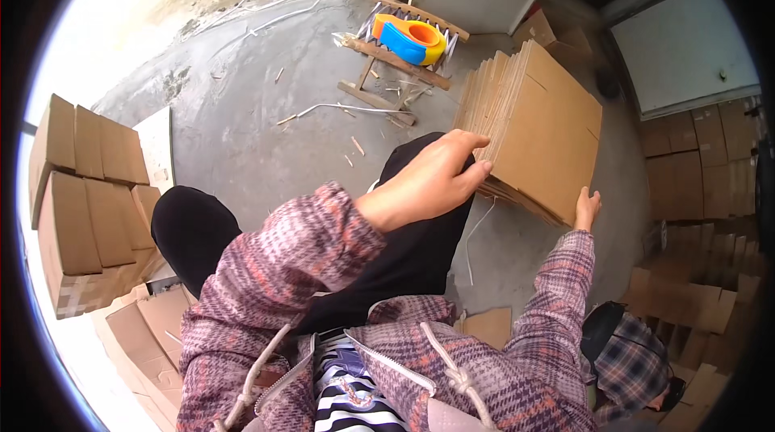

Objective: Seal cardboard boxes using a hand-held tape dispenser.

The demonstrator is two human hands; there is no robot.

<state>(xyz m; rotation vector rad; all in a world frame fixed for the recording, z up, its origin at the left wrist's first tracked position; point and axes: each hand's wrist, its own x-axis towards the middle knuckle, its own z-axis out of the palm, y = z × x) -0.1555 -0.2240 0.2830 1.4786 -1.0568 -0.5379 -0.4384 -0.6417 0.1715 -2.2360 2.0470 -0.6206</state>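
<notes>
A thick stack of flattened cardboard boxes (549, 129) leans on edge at the right, beyond my knee. My left hand (436, 178) is at the stack's left edge, its thumb and fingers apart and nothing seen between them. At the lower right corner of the front sheet, my right hand (588, 207) pinches the cardboard edge between thumb and finger. Ahead, a blue, yellow and orange ring-shaped object (410, 38), like a tape dispenser, rests on a small wooden folding stool (395, 63) with a corded seat.
Brown cartons (89, 214) are piled at the left. More cardboard (686, 157) is stacked along the right side. Another person in a plaid top (634, 359) is at the lower right. Wood scraps and a white cord (347, 106) lie on the concrete floor (258, 121).
</notes>
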